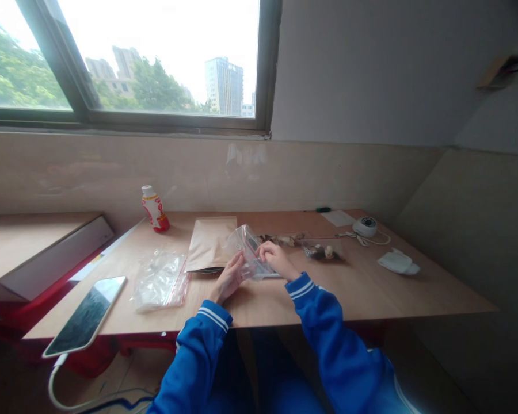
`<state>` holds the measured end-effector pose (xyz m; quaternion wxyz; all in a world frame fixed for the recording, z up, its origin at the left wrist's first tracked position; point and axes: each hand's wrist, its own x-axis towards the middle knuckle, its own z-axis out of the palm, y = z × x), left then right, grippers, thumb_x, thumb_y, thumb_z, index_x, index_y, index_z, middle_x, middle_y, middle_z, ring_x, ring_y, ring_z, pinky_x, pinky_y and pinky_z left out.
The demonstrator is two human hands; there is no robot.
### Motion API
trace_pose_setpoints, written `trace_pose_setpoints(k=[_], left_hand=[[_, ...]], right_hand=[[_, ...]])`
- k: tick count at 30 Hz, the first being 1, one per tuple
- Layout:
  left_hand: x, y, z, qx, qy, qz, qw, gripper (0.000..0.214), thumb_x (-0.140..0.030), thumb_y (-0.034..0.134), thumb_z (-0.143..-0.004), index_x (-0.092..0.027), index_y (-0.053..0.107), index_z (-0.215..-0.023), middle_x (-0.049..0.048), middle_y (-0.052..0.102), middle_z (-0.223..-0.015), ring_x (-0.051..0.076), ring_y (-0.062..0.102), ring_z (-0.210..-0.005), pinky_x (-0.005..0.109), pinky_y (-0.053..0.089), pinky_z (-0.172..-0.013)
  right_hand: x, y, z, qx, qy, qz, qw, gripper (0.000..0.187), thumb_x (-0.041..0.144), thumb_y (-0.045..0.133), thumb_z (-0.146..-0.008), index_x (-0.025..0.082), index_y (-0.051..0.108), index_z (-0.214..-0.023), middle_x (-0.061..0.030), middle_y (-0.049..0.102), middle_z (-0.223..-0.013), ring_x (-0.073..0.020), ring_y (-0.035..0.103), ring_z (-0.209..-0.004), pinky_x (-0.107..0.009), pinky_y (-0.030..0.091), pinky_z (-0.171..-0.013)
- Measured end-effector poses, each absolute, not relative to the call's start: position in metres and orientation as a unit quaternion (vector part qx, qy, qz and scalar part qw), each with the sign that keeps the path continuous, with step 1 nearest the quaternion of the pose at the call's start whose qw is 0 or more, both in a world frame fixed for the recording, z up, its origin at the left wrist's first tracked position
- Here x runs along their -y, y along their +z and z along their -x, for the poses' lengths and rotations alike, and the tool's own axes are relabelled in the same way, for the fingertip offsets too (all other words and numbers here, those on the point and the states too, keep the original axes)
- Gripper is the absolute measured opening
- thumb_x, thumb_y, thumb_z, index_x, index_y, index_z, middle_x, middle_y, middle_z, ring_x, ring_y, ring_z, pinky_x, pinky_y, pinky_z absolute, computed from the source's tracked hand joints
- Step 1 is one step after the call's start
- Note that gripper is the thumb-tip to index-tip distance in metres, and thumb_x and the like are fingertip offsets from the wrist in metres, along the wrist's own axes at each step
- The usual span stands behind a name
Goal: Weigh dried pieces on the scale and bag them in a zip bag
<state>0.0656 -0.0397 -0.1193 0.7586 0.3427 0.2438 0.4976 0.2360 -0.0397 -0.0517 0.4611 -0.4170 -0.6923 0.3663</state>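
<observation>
Both my hands are over the middle of a light wooden table [362,287], holding a clear plastic zip bag [248,253] upright between them. My left hand [228,278] grips its lower left side, and my right hand [276,260] pinches its upper edge. Just left of the bag lies a brown kraft paper pouch [209,244]. Beyond my right hand are dried brown pieces [282,239]. Another small clear bag [322,250] with dark and pale bits sits beside them. A flat clear zip bag [160,280] lies left of my hands.
A smartphone [85,307] overhangs the near table edge, its white cable trailing down. A red-and-white bottle [155,208] stands by the wall. At the back right are a white round device [365,226] with a cord and a white paper sheet [337,218]. A white cloth [397,262] lies nearer.
</observation>
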Motion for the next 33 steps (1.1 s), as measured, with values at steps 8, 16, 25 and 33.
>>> trace_pose_setpoints(k=[8, 16, 25, 33], left_hand=[[0.036, -0.123, -0.060, -0.235, 0.511, -0.322, 0.762, 0.043, -0.029, 0.065, -0.080, -0.027, 0.053, -0.122, 0.0085, 0.055, -0.131, 0.020, 0.063, -0.099, 0.039, 0.047, -0.092], [0.032, -0.127, -0.059, -0.228, 0.543, -0.278, 0.759, 0.039, -0.025, 0.064, -0.082, -0.027, 0.053, -0.119, 0.0086, 0.052, -0.135, 0.020, 0.062, -0.103, 0.040, 0.045, -0.095], [0.035, -0.124, -0.061, -0.217, 0.566, -0.261, 0.751, 0.036, -0.017, 0.060, -0.082, -0.017, 0.052, -0.118, 0.0112, 0.059, -0.124, 0.018, 0.058, -0.112, 0.035, 0.036, -0.106], [0.035, -0.121, -0.059, -0.204, 0.620, -0.231, 0.721, 0.016, -0.016, 0.062, -0.080, -0.016, 0.061, -0.095, 0.0038, 0.067, -0.096, 0.010, 0.064, -0.092, 0.021, 0.045, -0.093]], right_hand=[[0.013, -0.068, -0.266, 0.616, 0.307, 0.460, 0.561, 0.011, 0.020, 0.044, -0.067, 0.020, 0.053, -0.062, -0.0046, 0.059, -0.083, -0.0209, 0.055, -0.087, -0.036, 0.043, -0.081], [0.026, -0.079, -0.254, 0.704, 0.222, 0.467, 0.487, 0.025, 0.032, 0.041, -0.088, 0.019, 0.063, -0.089, -0.0072, 0.057, -0.092, -0.0197, 0.056, -0.089, -0.034, 0.046, -0.081], [0.049, -0.062, -0.219, 0.685, 0.288, 0.463, 0.484, 0.022, 0.039, 0.053, -0.084, 0.018, 0.061, -0.081, -0.0020, 0.065, -0.075, -0.0161, 0.060, -0.069, -0.027, 0.048, -0.065], [0.057, -0.030, -0.231, 0.614, -0.033, 0.548, 0.568, 0.021, 0.030, 0.046, -0.091, 0.018, 0.058, -0.079, -0.0049, 0.062, -0.076, -0.0164, 0.059, -0.069, -0.026, 0.044, -0.066]])
